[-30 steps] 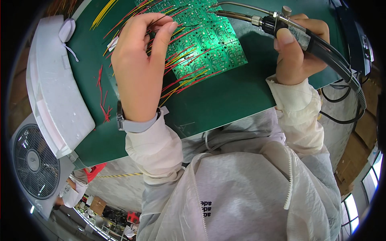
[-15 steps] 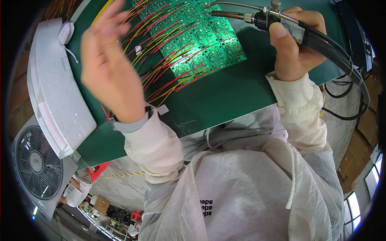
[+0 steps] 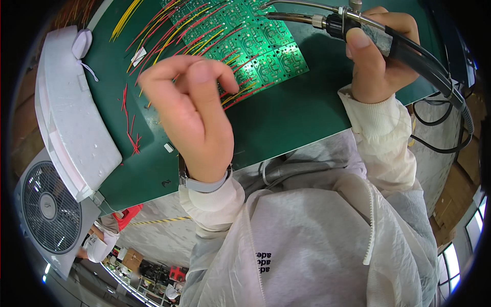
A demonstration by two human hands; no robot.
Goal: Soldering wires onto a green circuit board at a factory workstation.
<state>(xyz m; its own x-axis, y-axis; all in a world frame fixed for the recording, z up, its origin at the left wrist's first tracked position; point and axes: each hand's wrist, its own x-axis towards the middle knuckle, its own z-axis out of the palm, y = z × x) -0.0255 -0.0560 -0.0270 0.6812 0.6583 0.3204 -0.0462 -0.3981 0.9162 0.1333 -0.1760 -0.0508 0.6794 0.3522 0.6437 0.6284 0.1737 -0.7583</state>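
Observation:
My right hand (image 3: 376,59) is wrapped around a soldering iron (image 3: 335,24) with a thin curved metal tube running above its tip. The tip hovers over the upper right part of a green circuit board panel (image 3: 279,59). Rows of red and yellow wires (image 3: 176,36) stick out leftward from the panel. My left hand (image 3: 192,110), slightly blurred, is closed at the panel's lower left, fingers curled over the lowest wires; whether it pinches any is hidden. A wristwatch band sits on the left wrist.
Loose red wire pieces (image 3: 128,123) and a small white piece (image 3: 168,147) lie on the green tabletop (image 3: 276,128). A long white foam block (image 3: 76,112) stands at the left, with a grey fan (image 3: 48,204) beyond it. Black cables (image 3: 434,146) hang off the right edge.
My left hand has swung down and right from the upper left, its raised fingers now curled near the lowest wires. The panel sits slightly further left. My right hand with the iron has hardly moved.

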